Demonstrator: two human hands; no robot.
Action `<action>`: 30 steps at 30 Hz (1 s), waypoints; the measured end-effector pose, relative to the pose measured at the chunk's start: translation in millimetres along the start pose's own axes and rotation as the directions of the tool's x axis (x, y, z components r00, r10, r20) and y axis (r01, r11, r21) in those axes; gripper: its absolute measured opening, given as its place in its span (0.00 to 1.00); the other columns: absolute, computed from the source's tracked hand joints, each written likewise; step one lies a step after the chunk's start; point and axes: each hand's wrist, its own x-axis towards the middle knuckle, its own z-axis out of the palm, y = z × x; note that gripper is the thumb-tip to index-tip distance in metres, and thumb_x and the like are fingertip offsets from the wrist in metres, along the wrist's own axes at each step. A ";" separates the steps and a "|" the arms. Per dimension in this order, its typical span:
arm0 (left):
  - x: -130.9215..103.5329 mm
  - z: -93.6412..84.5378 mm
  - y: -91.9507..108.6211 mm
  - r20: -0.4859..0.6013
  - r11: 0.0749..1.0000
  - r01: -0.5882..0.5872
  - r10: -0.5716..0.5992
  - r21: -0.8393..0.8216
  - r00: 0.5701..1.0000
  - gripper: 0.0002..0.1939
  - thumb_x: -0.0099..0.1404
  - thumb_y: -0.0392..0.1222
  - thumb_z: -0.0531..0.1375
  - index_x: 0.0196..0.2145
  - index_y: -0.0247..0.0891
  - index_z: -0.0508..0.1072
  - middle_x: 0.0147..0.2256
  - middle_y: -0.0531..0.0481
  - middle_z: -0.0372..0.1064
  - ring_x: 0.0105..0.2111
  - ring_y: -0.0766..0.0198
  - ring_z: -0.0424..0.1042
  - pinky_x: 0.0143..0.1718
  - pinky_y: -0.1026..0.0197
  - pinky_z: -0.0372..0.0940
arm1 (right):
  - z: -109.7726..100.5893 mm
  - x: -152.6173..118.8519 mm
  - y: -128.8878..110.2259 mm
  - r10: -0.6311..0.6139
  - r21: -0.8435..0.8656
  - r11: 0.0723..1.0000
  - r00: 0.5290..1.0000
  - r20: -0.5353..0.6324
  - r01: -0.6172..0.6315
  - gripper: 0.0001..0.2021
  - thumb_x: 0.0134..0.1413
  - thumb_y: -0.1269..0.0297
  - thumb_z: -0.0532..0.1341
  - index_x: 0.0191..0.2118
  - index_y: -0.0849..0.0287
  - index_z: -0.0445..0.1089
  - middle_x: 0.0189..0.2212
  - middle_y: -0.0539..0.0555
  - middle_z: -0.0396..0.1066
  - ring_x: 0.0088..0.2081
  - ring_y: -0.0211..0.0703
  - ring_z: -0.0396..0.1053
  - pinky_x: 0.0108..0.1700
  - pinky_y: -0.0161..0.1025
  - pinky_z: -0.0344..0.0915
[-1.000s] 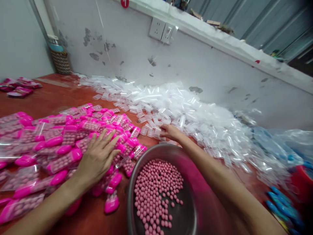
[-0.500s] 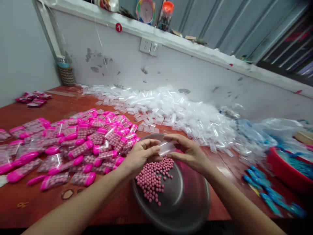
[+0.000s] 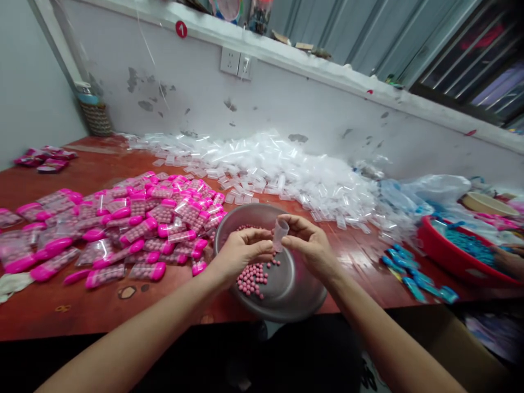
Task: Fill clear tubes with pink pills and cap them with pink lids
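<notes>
My right hand [image 3: 307, 240] pinches a small clear plastic tube [image 3: 280, 230] between thumb and fingers, tilted upright with its open mouth at the top. Beside the tube's left side is my left hand [image 3: 245, 250], its thumb and fingers slightly apart; whether the fingertips touch the plastic I cannot tell. Both hands are over a grey metal bowl [image 3: 303, 297]. Loose pink beads [image 3: 251, 279] lie in the bowl, partly hidden behind my left hand.
Left of the bowl is a heap of bead-filled tubes with bright pink caps [image 3: 141, 226]. Empty clear tubes [image 3: 282, 164] are piled along the wall. At right, blue pieces [image 3: 409, 270] lie near a red basin [image 3: 446, 267], where another person's hand [image 3: 510, 262] reaches in.
The clear tube has turned from lying sideways between both hands to upright in my right hand. My left fingers have loosened from it. The view has shifted, bringing another person's hand into sight.
</notes>
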 end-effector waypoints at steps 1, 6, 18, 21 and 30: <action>-2.4 -6.7 1.2 -0.036 0.982 -0.094 0.101 0.166 0.994 0.13 0.53 0.36 0.62 0.38 0.34 0.73 0.37 0.46 0.72 0.35 0.62 0.71 0.40 0.61 0.65 | -3.1 0.1 2.6 0.048 -0.195 0.980 0.999 0.015 -0.044 0.19 0.43 0.64 0.63 0.44 0.56 0.65 0.40 0.53 0.69 0.41 0.43 0.68 0.41 0.39 0.64; -12.1 -40.5 0.7 -0.009 0.719 -0.268 0.357 0.641 0.934 0.11 0.57 0.42 0.58 0.37 0.38 0.74 0.37 0.48 0.74 0.38 0.59 0.71 0.42 0.60 0.63 | -10.7 -5.2 30.4 0.480 -0.978 0.205 0.874 0.076 -0.028 0.13 0.39 0.69 0.60 0.35 0.63 0.71 0.34 0.62 0.72 0.36 0.52 0.70 0.35 0.41 0.63; -11.2 -52.6 -8.8 -0.029 0.745 -0.272 0.363 0.609 0.931 0.10 0.60 0.41 0.56 0.37 0.38 0.74 0.36 0.49 0.74 0.37 0.61 0.71 0.40 0.62 0.64 | 22.3 23.4 77.6 0.476 -0.990 0.113 0.869 0.132 0.088 0.11 0.43 0.69 0.56 0.36 0.65 0.68 0.37 0.64 0.70 0.38 0.53 0.69 0.36 0.40 0.62; -10.8 -52.8 -7.6 -0.039 0.754 -0.267 0.361 0.600 0.932 0.10 0.60 0.40 0.56 0.36 0.38 0.75 0.35 0.50 0.74 0.35 0.62 0.72 0.39 0.63 0.64 | 34.1 35.1 84.2 0.432 -0.979 0.174 0.885 0.172 0.105 0.11 0.44 0.68 0.55 0.36 0.65 0.68 0.36 0.64 0.70 0.38 0.52 0.68 0.37 0.40 0.61; -10.0 -54.2 -8.9 -0.072 0.787 -0.253 0.351 0.562 0.934 0.11 0.60 0.40 0.55 0.39 0.37 0.73 0.38 0.47 0.73 0.38 0.60 0.71 0.41 0.61 0.65 | 42.2 49.0 75.2 0.293 -0.855 0.514 0.923 0.250 0.069 0.11 0.47 0.63 0.57 0.38 0.61 0.65 0.33 0.54 0.69 0.34 0.41 0.67 0.36 0.36 0.62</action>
